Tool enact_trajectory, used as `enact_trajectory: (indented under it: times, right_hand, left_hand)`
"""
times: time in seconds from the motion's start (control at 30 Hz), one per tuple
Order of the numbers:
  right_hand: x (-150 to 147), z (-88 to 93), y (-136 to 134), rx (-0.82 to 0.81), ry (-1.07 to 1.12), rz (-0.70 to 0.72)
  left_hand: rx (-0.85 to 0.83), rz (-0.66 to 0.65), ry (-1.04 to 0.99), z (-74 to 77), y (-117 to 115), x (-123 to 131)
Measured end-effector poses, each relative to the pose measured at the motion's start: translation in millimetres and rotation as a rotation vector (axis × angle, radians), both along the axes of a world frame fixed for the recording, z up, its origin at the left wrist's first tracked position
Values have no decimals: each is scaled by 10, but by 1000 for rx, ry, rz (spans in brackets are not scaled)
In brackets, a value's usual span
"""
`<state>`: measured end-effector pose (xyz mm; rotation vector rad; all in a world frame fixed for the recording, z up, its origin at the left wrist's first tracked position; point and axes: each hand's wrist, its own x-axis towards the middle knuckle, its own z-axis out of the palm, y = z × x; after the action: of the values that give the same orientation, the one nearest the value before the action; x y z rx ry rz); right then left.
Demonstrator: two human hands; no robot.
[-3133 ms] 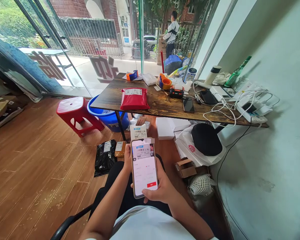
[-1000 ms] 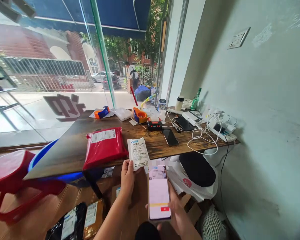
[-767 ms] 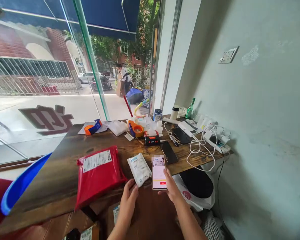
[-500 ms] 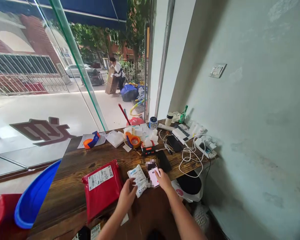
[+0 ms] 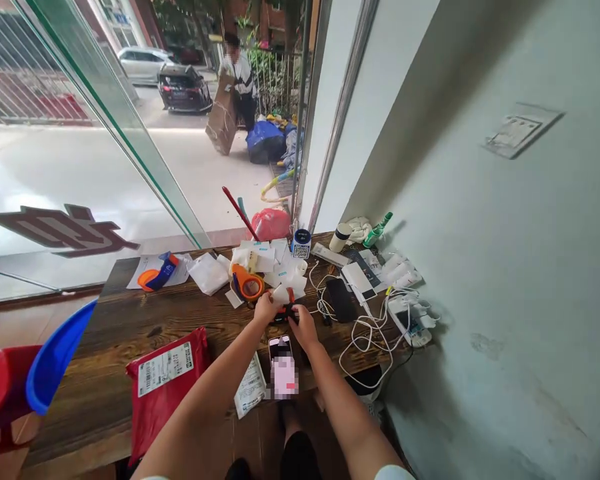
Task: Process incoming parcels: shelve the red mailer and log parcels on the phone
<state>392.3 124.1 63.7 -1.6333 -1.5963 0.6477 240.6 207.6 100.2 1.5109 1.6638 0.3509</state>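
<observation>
My left hand [image 5: 267, 310] is closed on the left side of a small black-and-orange device [image 5: 283, 313] with a white roll [image 5: 281, 295] at its top. From the right, my right hand [image 5: 305, 327] grips the same device, fingers curled at its edge; they hide much of it. Nearer to me lies a phone [image 5: 284, 373] with a lit pink screen, partly blurred, touched by neither hand. A white labelled packet [image 5: 251, 390] is beside it, partly under my left forearm. Farther left rests a red parcel [image 5: 166, 393] with a white label.
Behind my hands lie an orange tape dispenser [image 5: 250, 285], papers and a blue QR-code box [image 5: 301, 244]. To the right are a dark phone [image 5: 341, 300], tangled white cables [image 5: 365, 343] and a power strip [image 5: 411, 323]. Outside the glass, a person [image 5: 240, 80] handles a cardboard box [image 5: 223, 120].
My right hand has left the pink-screened phone, and my left hand has left the white packet. Both have moved forward onto the black-and-orange device. The view has tilted down.
</observation>
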Motion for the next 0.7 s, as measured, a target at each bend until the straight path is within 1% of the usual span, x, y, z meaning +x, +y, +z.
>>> enact_trajectory:
  times: [0.07,0.17,0.27,0.37,0.5,0.6,0.7]
  right_hand:
    - [55,-79,153,14,15,44]
    - [123,-155,265,37,39,80]
    - [168,-174,343,74,51,117]
    - [185,-169,459,108,48,180]
    - [190,-180,610,127,27,249]
    - [204,-195,649,122,7,255]
    - [220,-194,651,112,-9,243]
  left_hand:
    - [-50,-2,47,-84,69,17]
    - [-79,-73,66,-119,120,-27]
    - [-20,-154,37,-102,193,-66]
    - [45,-193,-13,-119,290,-71]
    - [68,-160,-63,-214,385,-59]
    - [66,-108,-88,-269,419,-42]
    - [58,-79,-121,-272,445,-9]
